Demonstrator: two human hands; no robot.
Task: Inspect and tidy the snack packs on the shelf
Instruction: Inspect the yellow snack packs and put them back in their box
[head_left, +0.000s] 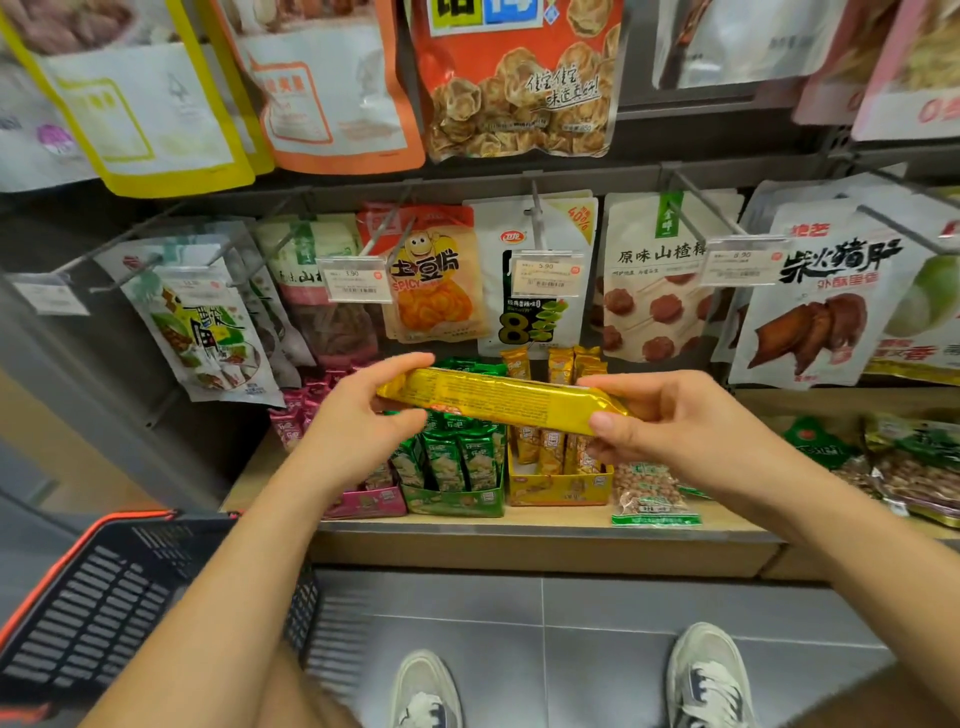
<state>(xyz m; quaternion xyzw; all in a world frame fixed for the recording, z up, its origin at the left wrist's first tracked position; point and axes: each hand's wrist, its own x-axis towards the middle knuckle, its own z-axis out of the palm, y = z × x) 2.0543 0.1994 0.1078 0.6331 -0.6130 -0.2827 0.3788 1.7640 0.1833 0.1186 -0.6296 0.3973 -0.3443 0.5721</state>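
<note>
I hold the yellow pack (498, 397) level in the air, just above the green box (452, 501) and yellow box (558, 488) on the shelf (545, 525). My left hand (363, 410) pinches one end and my right hand (670, 421) the other. The foil looks slick, so a loose pinch could drop it onto the upright packs below and knock them askew. The yellow box looks crowded for slotting it back. Hanging bags (540, 275) crowd close above, a peanut bag (649, 493) lies beside the box, and a basket (104, 597) is by my left arm.

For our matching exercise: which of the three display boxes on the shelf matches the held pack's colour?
The yellow box, rightmost of the three: golden like the held pack. The green box and pink box differ.
</note>
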